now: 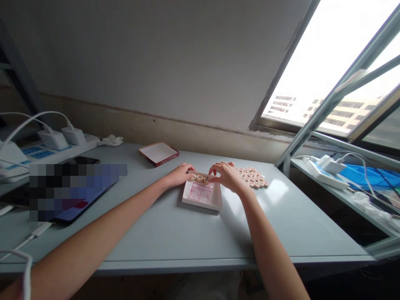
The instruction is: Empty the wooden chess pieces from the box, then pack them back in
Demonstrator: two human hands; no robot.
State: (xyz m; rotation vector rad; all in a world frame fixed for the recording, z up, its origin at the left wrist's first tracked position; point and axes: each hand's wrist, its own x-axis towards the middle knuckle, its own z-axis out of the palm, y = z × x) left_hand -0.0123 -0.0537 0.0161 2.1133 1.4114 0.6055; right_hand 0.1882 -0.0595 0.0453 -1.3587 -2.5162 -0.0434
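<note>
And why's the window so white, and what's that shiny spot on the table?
In the head view, the window is overexposed, probably because outside is much brighter than the room; in that same head view, the spot is glare on the table, right of the piled round pieces; also in the head view, a soft shadow lies beside the right forearm.

A person's two slender arms, bare from the lower edge of the view to the fingertips. The left forearm (pixel 115 225) and right forearm (pixel 264 229) look smooth and unmarked, broad near the bottom and tapering to narrow wrists. The left hand (pixel 178 175) and right hand (pixel 229 176) are bare too, with slim fingers (nails too small to make out).
</note>
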